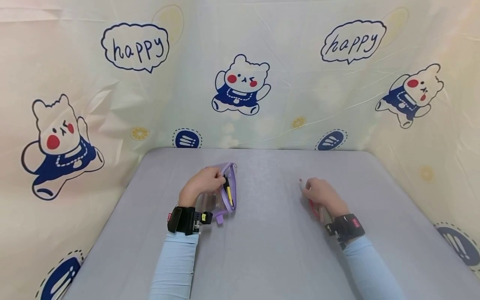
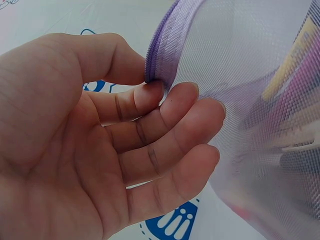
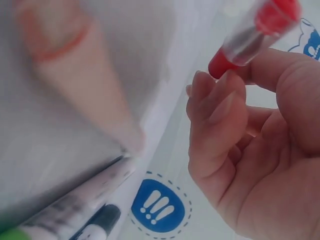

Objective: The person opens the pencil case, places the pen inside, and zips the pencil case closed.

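Nearest to me run two light-blue fabric sleeves (image 1: pixel 176 262), each ending at a black wrist strap (image 1: pixel 183 221). By the right wrist, on the desk, lie a peach-coloured tapered pen (image 3: pixel 92 95), a slim white pen with a green end (image 3: pixel 55 215) and a dark-capped pen (image 3: pixel 106 220), the peach one blurred. Just beyond, the right hand (image 1: pixel 324 193) pinches a clear, red-ended, pen-like tube (image 3: pixel 247 42) by one end, its fingers curled in. Well apart on the left, the left hand (image 1: pixel 200 183) nips the purple zip edge (image 2: pixel 167 42) of a see-through mesh pouch (image 2: pixel 225 45) between thumb and forefinger, its other fingertips against the mesh. The pouch sits on the desk left of centre, its mouth spread; a black-and-yellow pen (image 1: pixel 228 192) shows inside, among other sticks blurred by the mesh. Under everything stretches the grey-covered desk (image 1: pixel 262 241), and behind it hangs a pale cloth backdrop (image 1: pixel 288 91) printed with navy-dressed bears and "happy" bubbles.
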